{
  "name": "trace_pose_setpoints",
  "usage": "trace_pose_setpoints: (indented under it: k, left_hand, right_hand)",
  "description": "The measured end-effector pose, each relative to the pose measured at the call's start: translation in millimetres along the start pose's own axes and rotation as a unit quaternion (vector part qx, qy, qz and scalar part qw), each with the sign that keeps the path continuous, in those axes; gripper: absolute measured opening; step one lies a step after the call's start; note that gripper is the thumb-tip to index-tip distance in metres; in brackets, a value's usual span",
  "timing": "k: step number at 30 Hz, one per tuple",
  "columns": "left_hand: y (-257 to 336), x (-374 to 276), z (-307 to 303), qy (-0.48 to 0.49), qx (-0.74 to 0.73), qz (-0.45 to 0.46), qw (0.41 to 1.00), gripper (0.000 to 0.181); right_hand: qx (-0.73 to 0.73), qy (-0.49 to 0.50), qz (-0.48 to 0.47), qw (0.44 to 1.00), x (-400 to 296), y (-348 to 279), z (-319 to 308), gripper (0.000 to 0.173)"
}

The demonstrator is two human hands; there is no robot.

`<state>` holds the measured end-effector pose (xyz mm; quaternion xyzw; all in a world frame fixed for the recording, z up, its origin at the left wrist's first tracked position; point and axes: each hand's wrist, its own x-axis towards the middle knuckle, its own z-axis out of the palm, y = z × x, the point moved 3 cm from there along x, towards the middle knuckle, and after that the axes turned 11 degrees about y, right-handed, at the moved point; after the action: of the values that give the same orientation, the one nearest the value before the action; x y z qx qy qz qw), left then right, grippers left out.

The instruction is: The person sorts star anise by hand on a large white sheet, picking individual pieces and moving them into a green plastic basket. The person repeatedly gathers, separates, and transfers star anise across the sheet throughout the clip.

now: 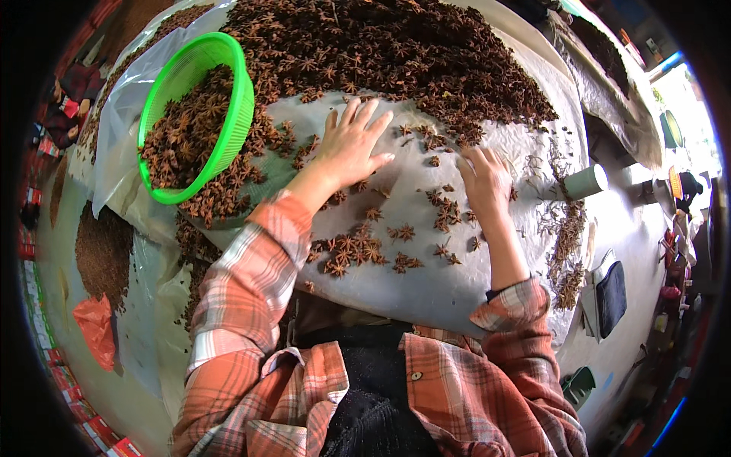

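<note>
My left hand [349, 145] is spread with its fingers apart, palm down, just short of a large heap of dried star anise [388, 51]. Nothing shows in its grasp. Over some loose star anise at the right, my right hand [487, 180] has its fingers bent; whether it pinches a pod is hidden. Scattered star anise pods [354, 248] lie on the pale plastic sheet [365, 291] between my forearms. Left of my left hand, a green plastic basket [243, 120] tilts towards me, partly filled with star anise.
Thin stems and debris [568, 245] line the sheet's right edge, near a whitish cylinder [587, 183]. A dark-cushioned seat [610, 300] stands on the floor at right. Left on the floor are a brown granular pile [103, 251] and an orange plastic bag [96, 331]. Another person [71, 105] sits far left.
</note>
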<state>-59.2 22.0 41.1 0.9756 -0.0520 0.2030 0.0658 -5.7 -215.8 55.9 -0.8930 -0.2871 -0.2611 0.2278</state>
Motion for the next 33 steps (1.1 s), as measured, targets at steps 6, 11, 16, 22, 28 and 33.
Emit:
trace_pose_setpoints:
  k: [6, 11, 16, 22, 28, 33]
  left_hand:
    - [5, 29, 42, -0.192, -0.084, -0.015, 0.978, 0.082]
    - [-2, -6, 31, -0.157, -0.055, 0.049, 0.985, 0.082]
    - [-2, -26, 21, -0.123, -0.098, 0.016, 0.987, 0.087]
    - [0, -51, 17, -0.091, -0.097, -0.046, 0.990, 0.081]
    - [-9, -72, -1, 0.007, -0.176, -0.053, 0.983, 0.053]
    - [-5, -64, -7, 0.081, -0.239, -0.095, 0.963, 0.045]
  right_hand:
    - [-0.036, -0.126, -0.148, 0.980, 35, -20, 83, 0.024]
    - [-0.105, -0.086, -0.245, 0.960, 33, -49, 75, 0.006]
    - [-0.015, -0.207, -0.051, 0.977, 28, -40, 71, 0.030]
    - [0.074, -0.161, -0.094, 0.980, 19, -52, 80, 0.027]
    - [0.143, -0.115, 0.012, 0.983, 1, -50, 94, 0.025]
    - [0.099, -0.112, -0.080, 0.986, 3, -69, 94, 0.023]
